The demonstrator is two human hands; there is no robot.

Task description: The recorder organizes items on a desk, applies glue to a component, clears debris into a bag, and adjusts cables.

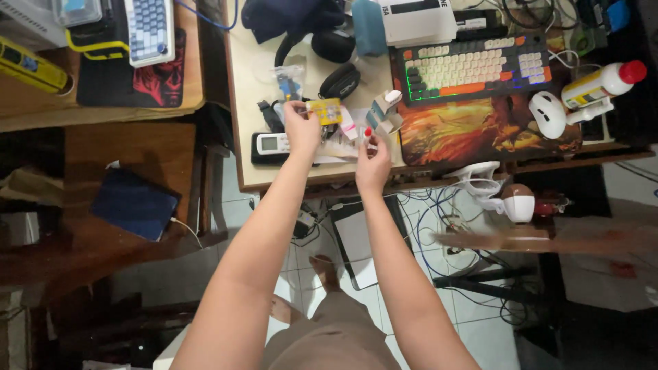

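My left hand [301,129] pinches a small yellow packet [324,110] above the cream desk [243,89]. My right hand [372,161] is raised beside it, holding a small item with a red tip [368,132] between its fingers. A small open white and teal box [384,113] stands just right of both hands. Clear plastic wrapping and papers [336,146] lie under the hands. A white remote with a screen [271,144] lies left of my left hand.
A lit keyboard [473,68] sits on an orange desk mat [480,130] with a white mouse [548,113] and a red-capped bottle [603,82]. Black headphones [329,44] lie behind. A wooden side table [103,103] and blue tablet [133,203] are left. Cables cross the tiled floor.
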